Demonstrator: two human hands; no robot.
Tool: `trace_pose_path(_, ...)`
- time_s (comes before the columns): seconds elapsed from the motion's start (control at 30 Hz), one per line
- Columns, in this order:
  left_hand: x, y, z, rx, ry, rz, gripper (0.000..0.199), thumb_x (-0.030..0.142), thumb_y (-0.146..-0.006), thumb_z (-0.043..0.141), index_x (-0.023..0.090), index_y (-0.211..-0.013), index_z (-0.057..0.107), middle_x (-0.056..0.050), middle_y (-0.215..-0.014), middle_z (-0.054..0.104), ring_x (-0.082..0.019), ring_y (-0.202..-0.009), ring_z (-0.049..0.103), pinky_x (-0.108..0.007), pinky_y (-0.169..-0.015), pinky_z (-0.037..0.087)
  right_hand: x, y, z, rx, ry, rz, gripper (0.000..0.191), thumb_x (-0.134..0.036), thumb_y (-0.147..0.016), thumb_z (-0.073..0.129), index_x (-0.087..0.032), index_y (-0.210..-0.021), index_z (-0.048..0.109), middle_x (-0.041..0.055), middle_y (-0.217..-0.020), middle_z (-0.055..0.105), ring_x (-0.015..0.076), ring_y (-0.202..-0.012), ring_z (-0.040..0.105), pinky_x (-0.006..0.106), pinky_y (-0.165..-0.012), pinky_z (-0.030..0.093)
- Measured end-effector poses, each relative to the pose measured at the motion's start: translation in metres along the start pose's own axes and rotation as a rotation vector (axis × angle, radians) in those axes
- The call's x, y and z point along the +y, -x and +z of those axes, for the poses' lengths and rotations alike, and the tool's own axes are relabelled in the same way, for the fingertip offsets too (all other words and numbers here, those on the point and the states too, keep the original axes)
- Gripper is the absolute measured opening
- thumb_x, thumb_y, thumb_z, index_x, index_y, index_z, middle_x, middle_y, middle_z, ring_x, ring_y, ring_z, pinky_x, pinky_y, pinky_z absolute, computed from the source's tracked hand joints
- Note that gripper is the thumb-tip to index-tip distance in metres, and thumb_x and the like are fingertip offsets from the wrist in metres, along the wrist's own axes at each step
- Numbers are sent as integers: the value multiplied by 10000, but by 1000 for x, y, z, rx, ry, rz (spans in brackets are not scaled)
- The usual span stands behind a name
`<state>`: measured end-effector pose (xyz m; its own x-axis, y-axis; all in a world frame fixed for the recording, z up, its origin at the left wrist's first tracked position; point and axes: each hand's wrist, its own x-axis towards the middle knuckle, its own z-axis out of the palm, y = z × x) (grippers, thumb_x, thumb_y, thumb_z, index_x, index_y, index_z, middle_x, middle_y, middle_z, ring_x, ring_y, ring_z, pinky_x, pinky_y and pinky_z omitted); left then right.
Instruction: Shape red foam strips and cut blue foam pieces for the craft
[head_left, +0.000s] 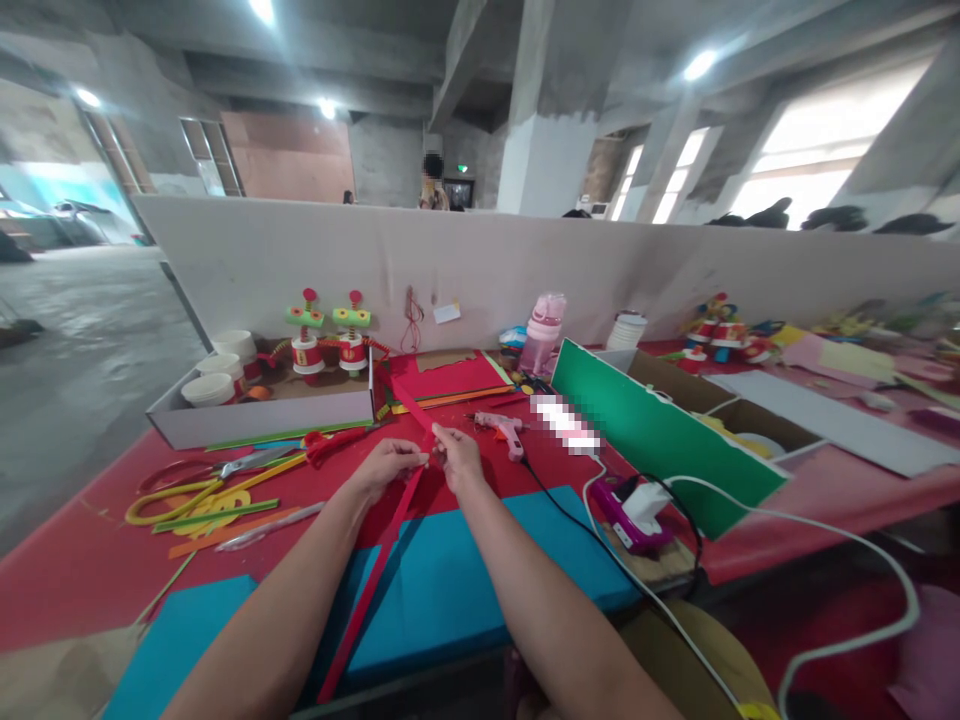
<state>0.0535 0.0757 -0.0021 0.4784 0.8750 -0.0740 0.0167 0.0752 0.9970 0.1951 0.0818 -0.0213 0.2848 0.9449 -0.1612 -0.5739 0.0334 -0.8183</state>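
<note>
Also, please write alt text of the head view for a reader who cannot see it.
A person's left hand and right hand hold a long, thin red strip above a red-covered table. A pink plastic glue gun lies to their right; to their left are yellow-handled scissors and a white box with two red cup figures.

the light is moderate and rather cool. it comes from ceiling lamps (700, 65), which glare with soft halos, and from the big window (832, 130) at the right, burned to white. the grey ceiling (360, 40) is dim. toward the edges, shapes are stretched and smeared; the red strip (370, 585) is only slightly soft. square blocks cover one bright white patch (566, 425).
</note>
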Motion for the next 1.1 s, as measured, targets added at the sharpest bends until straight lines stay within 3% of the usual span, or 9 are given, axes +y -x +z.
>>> trace_pose_path(0.1, 0, -1, 0, 8, 35, -21, 255, 348, -614, 781, 127, -604, 654, 22, -478, 512, -55, -432, 413, -193, -440, 274, -5, -3, -4, 25, -58, -36, 372, -381, -481, 840, -190, -553, 529, -73, -466, 457, 67, -448, 420, 220, -491, 413)
trace_pose_path(0.27, 0, -2, -3, 71, 159, -33, 260, 337, -593, 793, 140, -578, 623, 41, -447, 498, -49, -393, 392, -193, -424, 280, -10, 5, -4, -320, 239, 56, 462, -616, -639, 695, -173, -624, 561, -66, -481, 446, 52, -389, 365, 202, -404, 332)
trace_pose_path(0.4, 2, 0, -3, -6, 241, -36, 242, 315, -589, 801, 118, -666, 683, -21, -561, 626, -102, -505, 552, -209, -512, 391, -12, 17, 0, -527, 454, 95, 455, -597, -660, 688, -188, -600, 498, -96, -435, 367, 45, -349, 303, 189, -352, 268)
trace_pose_path(0.53, 9, 6, 4, -81, 300, -46, 252, 284, -590, 806, 88, -711, 704, -78, -661, 694, -159, -627, 642, -235, -608, 455, -15, 17, -4, -647, 438, 101, 441, -567, -670, 679, -187, -575, 476, -111, -410, 328, 39, -342, 256, 185, -347, 294)
trace_pose_path(0.77, 15, 9, 13, -86, 362, -46, 176, 217, -598, 799, 101, -604, 667, -27, -538, 642, -94, -481, 558, -211, -553, 436, -12, 11, -4, -571, 401, -33, 417, -515, -701, 639, -201, -533, 420, -106, -360, 328, 44, -317, 252, 188, -328, 226)
trace_pose_path(0.9, 9, 7, 11, -86, 346, -57, 169, 214, -592, 796, 97, -623, 679, -29, -533, 633, -87, -463, 542, -199, -503, 402, -13, 7, -4, -450, 348, -69, 397, -470, -693, 633, -208, -533, 382, -107, -385, 317, 43, -322, 277, 186, -344, 215)
trace_pose_path(1.0, 5, 6, 9, -118, 297, -72, 192, 233, -588, 804, 89, -628, 683, -37, -544, 631, -91, -473, 549, -196, -499, 392, -16, 0, -7, -288, 250, -136, 414, -468, -706, 611, -218, -526, 334, -112, -385, 289, 46, -325, 254, 191, -354, 250)
trace_pose_path(1.1, 3, 3, 8, -40, 293, -58, 224, 269, -581, 815, 100, -617, 672, -16, -524, 599, -78, -471, 529, -184, -489, 373, -17, -2, -9, -248, 233, -172, 444, -519, -741, 573, -225, -530, 316, -112, -382, 282, 50, -320, 235, 201, -356, 274)
